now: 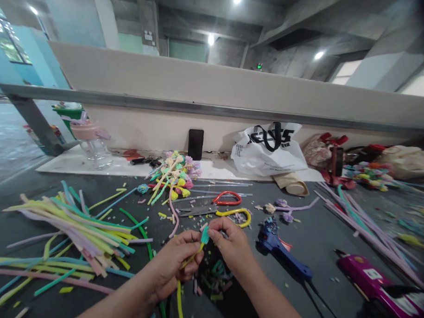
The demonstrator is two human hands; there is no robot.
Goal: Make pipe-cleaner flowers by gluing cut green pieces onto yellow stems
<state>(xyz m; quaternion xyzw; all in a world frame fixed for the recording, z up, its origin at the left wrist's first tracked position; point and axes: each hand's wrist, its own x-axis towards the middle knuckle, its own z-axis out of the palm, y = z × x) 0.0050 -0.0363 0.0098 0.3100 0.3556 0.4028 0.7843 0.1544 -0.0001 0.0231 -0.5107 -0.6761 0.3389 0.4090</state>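
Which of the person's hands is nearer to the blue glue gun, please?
Right: the right hand is just left of the blue glue gun, not touching it; the left hand is farther left, beyond the right.

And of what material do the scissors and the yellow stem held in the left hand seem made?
Scissors: grey blades with a dull sheen, likely steel; handle loops probably smooth plastic, judging by their even, bright red and yellow. Yellow stem: matte, without shine, perhaps fuzzy chenille or foam; texture is too fine to tell.

Yellow strip (180, 303), upper part slanted, teal piece (205, 236) at its tip
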